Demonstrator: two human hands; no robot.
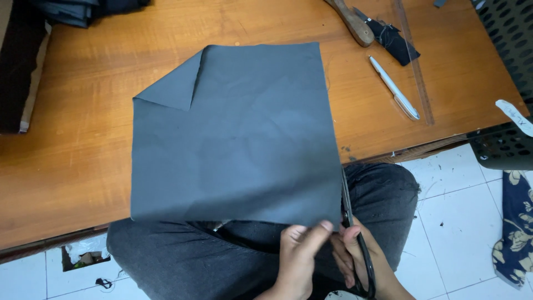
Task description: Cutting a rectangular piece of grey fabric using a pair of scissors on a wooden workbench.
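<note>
A square piece of grey fabric (239,133) lies on the wooden table (72,150), hanging over the near edge onto my lap. Its far left corner is folded over. My left hand (300,253) pinches the fabric's near right corner with thumb on top. My right hand (358,258) holds black scissors (350,222), whose blades run up along the fabric's right edge.
A white pen (394,88), a long ruler (415,66), a wooden handle (351,21) and a black cloth scrap (395,40) lie at the table's far right. Dark fabric piles (83,10) sit at the far left. A perforated black basket (508,44) stands right. White tiled floor lies below.
</note>
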